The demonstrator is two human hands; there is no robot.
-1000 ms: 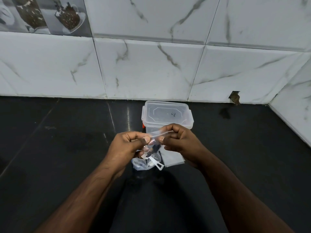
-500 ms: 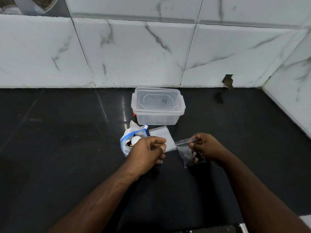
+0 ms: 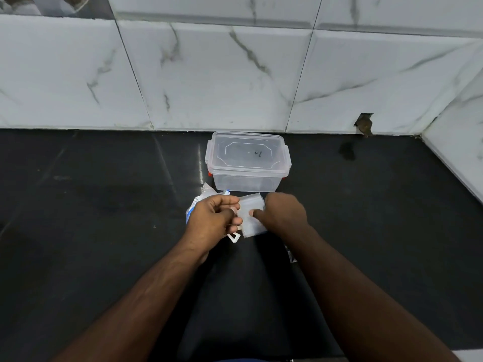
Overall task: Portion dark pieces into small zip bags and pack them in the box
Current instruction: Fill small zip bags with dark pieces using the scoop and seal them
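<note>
At six o'clock from the lidded box, both hands meet over the stack of small zip bags: the right hand presses it steady while the left hand, fingers curled, apparently picks off one bag to fill.

A clear plastic box with a snapped-on lid sat on the shiny black counter, close to the white marble wall tiles. Just in front of it lay a stack of small clear zip bags. The right hand touched the stack with its thumb. The left hand was curled beside it, over a crumpled clear bag with a blue stripe — a white plastic piece poked out underneath.
</note>
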